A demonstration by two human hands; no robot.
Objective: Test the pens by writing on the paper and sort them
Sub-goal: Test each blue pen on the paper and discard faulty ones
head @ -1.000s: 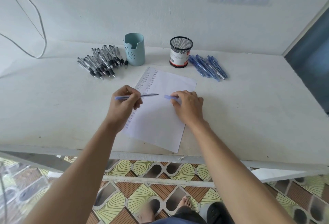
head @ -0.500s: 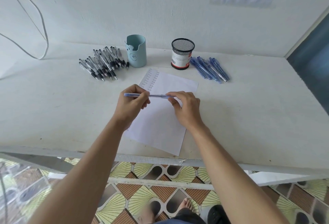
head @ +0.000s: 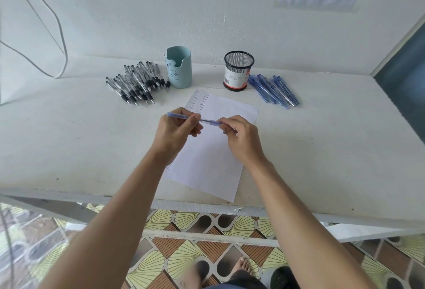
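Your left hand is curled round the barrel of a blue pen, and your right hand pinches its other end between thumb and fingertips. The pen runs level from 9 to 3 o'clock, just above the paper.

On the counter, the paper lies in the middle under your hands. It has rows of test marks at its 11 o'clock corner; what shows of the rest is bare. From the paper, the teal cup stands at 11 o'clock and the mesh cup at 1 o'clock. The black pens lie heaped at 10 o'clock, just beside the teal cup. The blue pens lie at 2 o'clock, beside the mesh cup.

You look to be working the cap. Hold the barrel steady in your left hand and move your right straight along the pen's line, without bending it. Stay over the paper, so a slipped cap lands there and not off the 6 o'clock edge. I cannot tell whether the cap is fully seated.
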